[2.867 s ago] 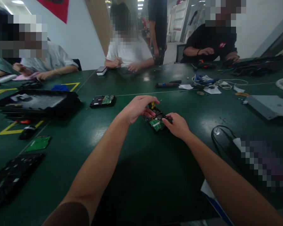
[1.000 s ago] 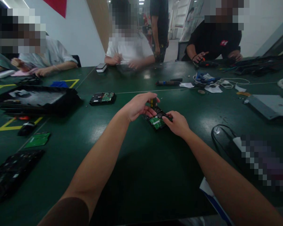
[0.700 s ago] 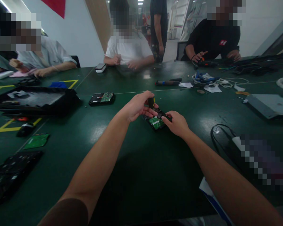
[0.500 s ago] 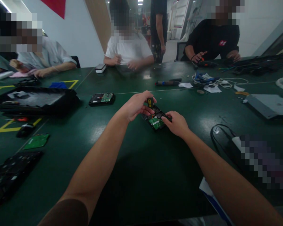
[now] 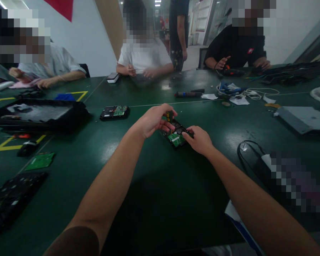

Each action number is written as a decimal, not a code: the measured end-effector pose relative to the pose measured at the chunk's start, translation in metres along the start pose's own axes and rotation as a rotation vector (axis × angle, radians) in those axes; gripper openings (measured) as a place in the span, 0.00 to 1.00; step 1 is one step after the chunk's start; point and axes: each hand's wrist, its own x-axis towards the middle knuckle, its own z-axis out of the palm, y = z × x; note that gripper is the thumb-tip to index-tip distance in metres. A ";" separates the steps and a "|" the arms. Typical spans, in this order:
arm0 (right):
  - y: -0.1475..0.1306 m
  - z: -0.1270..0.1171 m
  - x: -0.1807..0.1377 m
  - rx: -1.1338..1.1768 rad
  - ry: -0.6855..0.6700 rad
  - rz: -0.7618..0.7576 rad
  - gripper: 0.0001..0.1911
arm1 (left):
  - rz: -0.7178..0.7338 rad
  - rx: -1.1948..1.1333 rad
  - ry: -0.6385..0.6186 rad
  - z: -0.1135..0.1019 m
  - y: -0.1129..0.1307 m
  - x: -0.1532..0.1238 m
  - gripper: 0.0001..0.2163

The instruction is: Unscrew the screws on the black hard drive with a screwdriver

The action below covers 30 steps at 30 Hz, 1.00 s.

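A hard drive [image 5: 176,140] with a green circuit board on its upper face lies at an angle on the dark green table. My left hand [image 5: 158,121] is closed around the short black-and-yellow handle of a screwdriver [image 5: 170,116], held upright over the drive's far part. The tip is hidden behind my fingers. My right hand [image 5: 200,139] grips the drive's right edge, thumb on top. Farther left sits a second hard drive [image 5: 114,112], also with a green board showing.
At left are a black tray [image 5: 42,110], a loose green circuit board [image 5: 40,160] and a black device [image 5: 14,199]. To the right lie a grey metal case [image 5: 306,119], a black cable [image 5: 238,153] and tangled white cords [image 5: 256,93]. Several people sit across the table [image 5: 154,199].
Both hands keep their hold, with the screwdriver and hard drive nearly in the same place. The whole view has shifted very slightly. Across the table, the person in black leans a little lower.
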 end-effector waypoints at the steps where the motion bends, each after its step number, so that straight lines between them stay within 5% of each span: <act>1: 0.000 0.000 0.000 -0.002 0.002 -0.003 0.18 | 0.008 0.013 0.001 0.000 0.000 0.000 0.13; 30: 0.000 0.000 0.000 -0.006 0.003 0.003 0.18 | 0.023 0.056 0.029 0.004 -0.003 0.002 0.13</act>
